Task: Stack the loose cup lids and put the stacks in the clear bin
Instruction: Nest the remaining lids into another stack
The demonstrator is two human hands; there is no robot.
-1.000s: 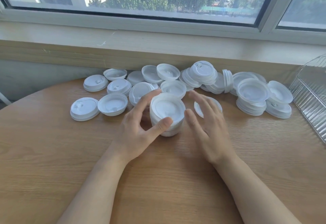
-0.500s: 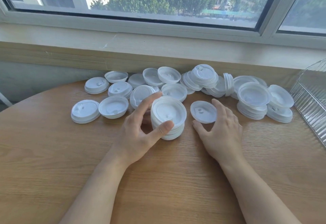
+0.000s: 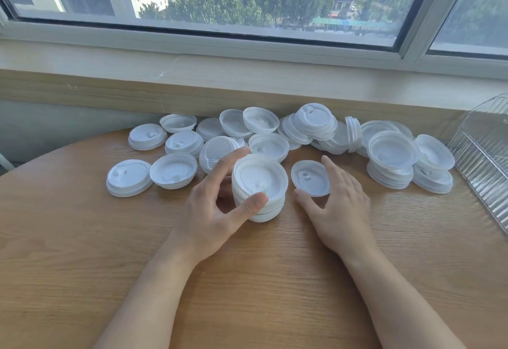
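A stack of white cup lids [image 3: 258, 183] stands on the wooden table [image 3: 247, 280] in the middle. My left hand [image 3: 217, 208] grips it, thumb on the near rim and fingers behind it. Just to the right lies a single lid [image 3: 310, 178], tilted up at its near edge. My right hand [image 3: 338, 205] pinches it, thumb at its near rim and fingers along its right side. Several loose lids and short stacks [image 3: 316, 128] are strewn along the back of the table. The clear ribbed bin [image 3: 486, 161] stands at the right edge.
A window sill and wall [image 3: 247, 84] run close behind the lids. A taller stack of lids [image 3: 390, 161] stands between my right hand and the bin. Bare wood stretches between the lids and me.
My right hand moved right from beside the stack and took hold of the single lid. My left hand kept its grip on the stack.
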